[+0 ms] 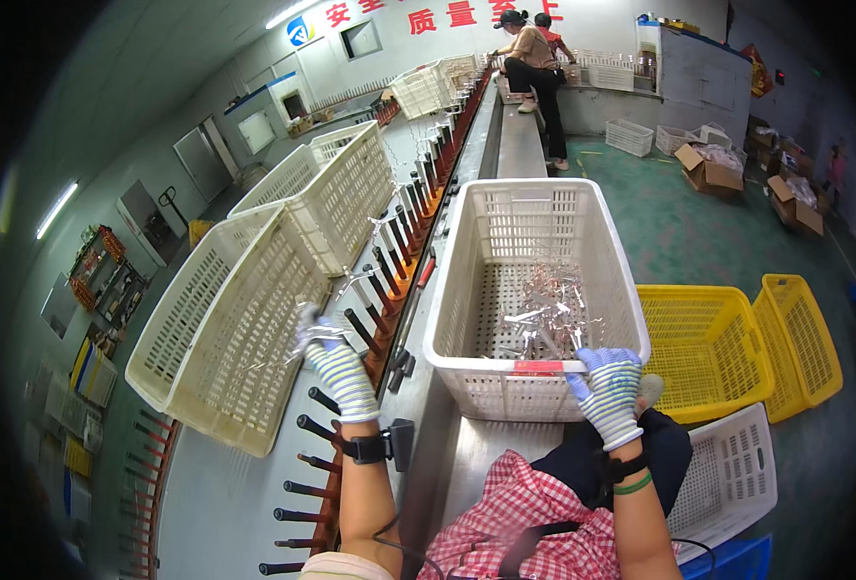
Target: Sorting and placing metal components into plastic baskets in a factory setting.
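My left hand [343,375], in a striped knit glove, reaches over the conveyor line. Its fingers are closed on a few silvery metal pieces [312,327], blurred so that their exact kind cannot be made out. My right hand [609,391], gloved alike, grips the near right corner of a white plastic crate [442,333]. Loose shiny and coppery metal pieces [549,314] lie scattered on the crate's floor. Left of it runs a row of upright dark-tipped pegs [379,271] on orange bases; some of the farther ones carry silvery pieces.
White crates [244,338] stand across the line at left. A red-handled tool [427,271] lies along the line's edge. Yellow baskets [703,338] and another white crate [727,474] are on the right. Two people [534,58] work at the far end. Cardboard boxes [710,176] sit on the green floor.
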Motion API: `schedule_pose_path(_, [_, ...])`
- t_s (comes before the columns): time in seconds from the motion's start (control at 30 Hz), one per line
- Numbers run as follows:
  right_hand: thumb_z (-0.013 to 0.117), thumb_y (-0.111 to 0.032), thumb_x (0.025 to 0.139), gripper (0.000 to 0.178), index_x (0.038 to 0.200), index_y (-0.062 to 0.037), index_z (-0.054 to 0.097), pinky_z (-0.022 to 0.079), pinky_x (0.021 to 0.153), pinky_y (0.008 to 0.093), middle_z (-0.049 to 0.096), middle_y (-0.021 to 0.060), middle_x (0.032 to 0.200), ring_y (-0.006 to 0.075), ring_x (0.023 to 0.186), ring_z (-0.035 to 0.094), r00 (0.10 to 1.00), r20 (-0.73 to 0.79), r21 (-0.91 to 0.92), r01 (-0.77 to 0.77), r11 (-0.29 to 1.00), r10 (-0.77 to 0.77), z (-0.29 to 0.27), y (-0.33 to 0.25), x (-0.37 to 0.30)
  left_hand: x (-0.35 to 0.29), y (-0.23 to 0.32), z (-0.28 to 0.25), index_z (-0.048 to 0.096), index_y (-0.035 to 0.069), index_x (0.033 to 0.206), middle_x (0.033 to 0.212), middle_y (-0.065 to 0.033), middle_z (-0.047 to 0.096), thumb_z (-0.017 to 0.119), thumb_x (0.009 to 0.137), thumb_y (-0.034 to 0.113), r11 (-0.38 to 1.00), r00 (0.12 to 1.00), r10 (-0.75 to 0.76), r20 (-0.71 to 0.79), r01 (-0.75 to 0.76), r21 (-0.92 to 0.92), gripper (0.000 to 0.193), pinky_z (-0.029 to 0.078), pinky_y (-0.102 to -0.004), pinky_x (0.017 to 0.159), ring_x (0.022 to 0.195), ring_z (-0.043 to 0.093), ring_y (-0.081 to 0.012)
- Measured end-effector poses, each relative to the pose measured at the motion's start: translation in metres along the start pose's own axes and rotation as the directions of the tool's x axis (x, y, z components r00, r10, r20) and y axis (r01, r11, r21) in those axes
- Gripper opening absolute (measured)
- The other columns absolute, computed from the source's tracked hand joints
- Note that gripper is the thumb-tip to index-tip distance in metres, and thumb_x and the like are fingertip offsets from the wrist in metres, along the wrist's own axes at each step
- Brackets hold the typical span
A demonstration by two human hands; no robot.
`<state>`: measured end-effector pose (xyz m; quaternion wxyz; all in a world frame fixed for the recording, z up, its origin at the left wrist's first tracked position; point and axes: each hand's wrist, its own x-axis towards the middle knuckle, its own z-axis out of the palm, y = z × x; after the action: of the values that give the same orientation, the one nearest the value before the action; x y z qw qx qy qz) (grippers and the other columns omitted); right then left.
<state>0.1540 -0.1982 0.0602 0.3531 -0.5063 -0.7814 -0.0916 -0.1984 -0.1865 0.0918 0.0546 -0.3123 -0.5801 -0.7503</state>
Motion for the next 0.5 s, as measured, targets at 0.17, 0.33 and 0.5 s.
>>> schedule_pose_path(0.17, [0.064,-0.029,0.065,0.031,0.089,-0.0100,0.059,0.037,0.075,0.0419,0.058,0.0095,0.079,0.0275,0.078,0.054,0.999,0.033,0.023,0.007,1.000,-0.008,-0.008,-0.007,0.002,-0.016,-0.094,0.014,0.049,-0.004,0.111,0.100,-0.0104,0.054,0.046,0.085,0.005,0.986,0.969,-0.158,0.192,0.146,0.076,0.028,0.041,-0.0292,0.076,0.083,0.048,-0.0172])
schedule_pose_path(0.33, [0.056,-0.028,0.068,0.015,0.064,-0.0132,0.056,0.041,0.056,0.0417,0.056,0.0109,0.060,0.0293,0.060,0.055,0.995,0.103,0.073,-0.024,0.997,0.016,-0.004,0.000,0.001,-0.021,-0.038,0.012,0.042,-0.006,0.121,0.113,-0.0108,0.052,0.045,0.088,0.011,0.966,0.951,0.209,0.229,-0.237,0.105,0.037,0.038,-0.0307,0.088,0.097,0.047,-0.0184])
schedule_pose_path(0.5, [0.058,-0.031,0.073,0.024,0.083,-0.0099,0.055,0.039,0.074,0.0399,0.055,0.0083,0.078,0.0255,0.078,0.053,0.991,0.132,0.020,0.002,1.000,-0.005,0.002,0.007,-0.007,0.000,0.009,0.000,0.043,-0.005,0.120,0.111,-0.0104,0.052,0.047,0.087,0.011,0.991,0.984,0.073,0.164,-0.091,0.102,0.037,0.038,-0.0302,0.087,0.095,0.047,-0.0182])
